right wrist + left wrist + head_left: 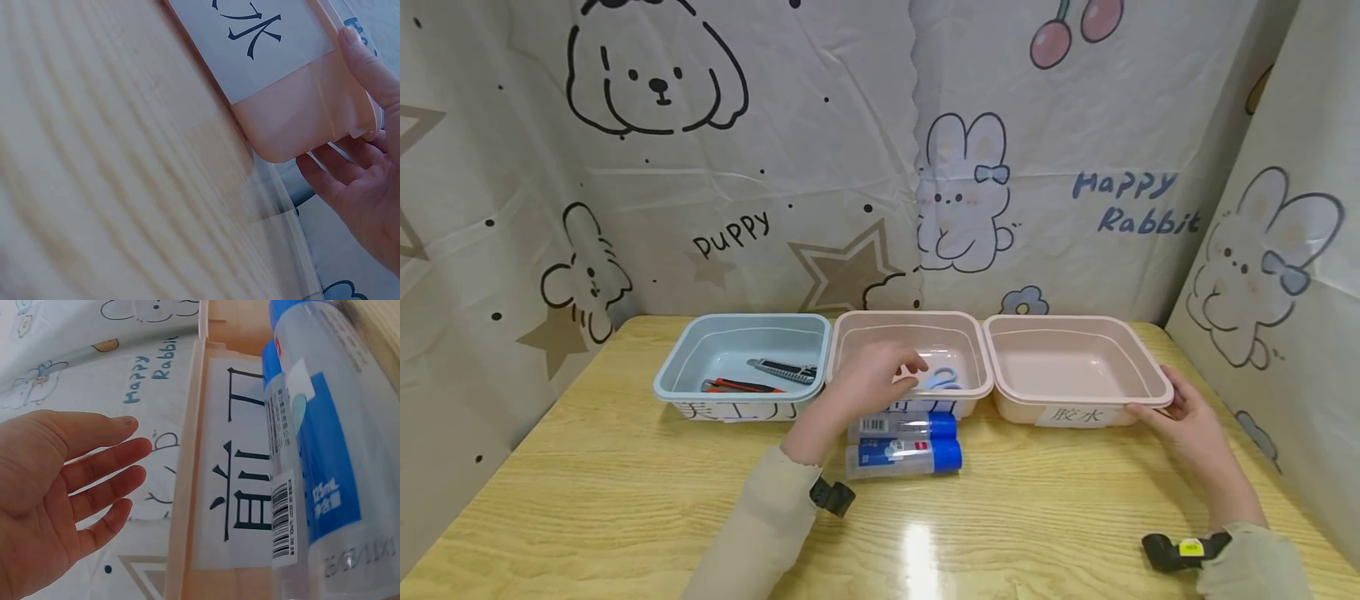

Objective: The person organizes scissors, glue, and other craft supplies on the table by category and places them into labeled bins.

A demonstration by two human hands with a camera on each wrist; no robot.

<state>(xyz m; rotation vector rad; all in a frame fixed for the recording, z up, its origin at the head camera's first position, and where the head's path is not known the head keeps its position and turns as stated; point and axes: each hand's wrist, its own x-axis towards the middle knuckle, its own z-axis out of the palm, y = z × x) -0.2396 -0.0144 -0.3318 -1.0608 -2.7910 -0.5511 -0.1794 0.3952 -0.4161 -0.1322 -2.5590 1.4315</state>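
My left hand point(872, 379) hovers over the middle pink bin point(910, 319), fingers loosely bent and nothing in them. Light blue-handled scissors point(942, 380) lie inside that bin, partly hidden by its front rim. In front of it, two clear glue bottles point(891, 458) with blue caps lie side by side on the table; the left wrist view shows their labels close up. At the far right, my right hand point(1191, 429) grips the front right corner of another pink bin point(1075, 358), with nothing visible inside. Its thumb point(357, 53) is on the rim, the fingers around the side.
A light blue bin point(681, 358) at the left holds a grey utility knife point(782, 369) and a red utility knife point(741, 386). All three bins stand in a row with white paper labels on their fronts. Behind them hangs a printed cloth point(820, 167). Beneath is a wooden table point(625, 492).
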